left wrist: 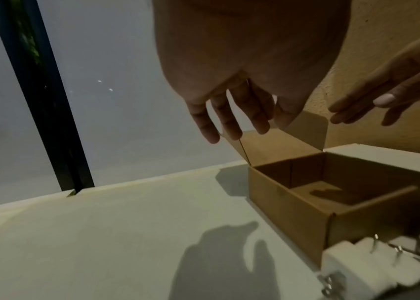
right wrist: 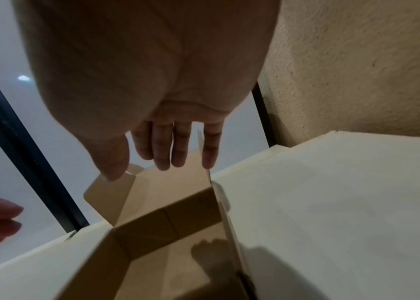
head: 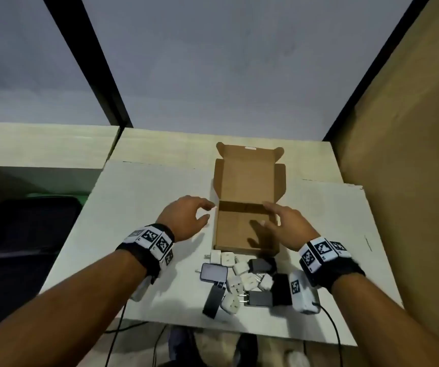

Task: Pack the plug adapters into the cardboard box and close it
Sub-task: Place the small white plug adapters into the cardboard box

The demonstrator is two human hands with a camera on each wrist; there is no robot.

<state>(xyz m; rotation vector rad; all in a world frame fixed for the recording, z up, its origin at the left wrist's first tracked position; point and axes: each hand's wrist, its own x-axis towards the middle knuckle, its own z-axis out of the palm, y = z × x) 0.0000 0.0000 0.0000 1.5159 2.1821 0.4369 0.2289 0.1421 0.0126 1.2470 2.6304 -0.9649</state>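
Black chair is seen at the far left, beside the white counter. A black post is seen standing behind the counter, in front of a grey wall.

Next, the left hand is held just above the counter, close to the left side of the cardboard box. Its grip is loose and nothing is held in it; the fingers are spread and only a little bent. In the left wrist view they are seen hanging in the air in front of the raised lid. A band with black and white squares is worn on the left wrist.

The cardboard box is placed in the middle of the counter. It is open and nothing is seen inside it. Its lid is folded back, away from the person.

The plug adapters are left in a pile on the counter, just in front of the box, between the two arms. Some are white and some are dark. None are in the box yet.

The right hand is held over the right part of the box. Its grip is loose too, with straight fingers, and nothing is held. A brown wall is seen at the far right.
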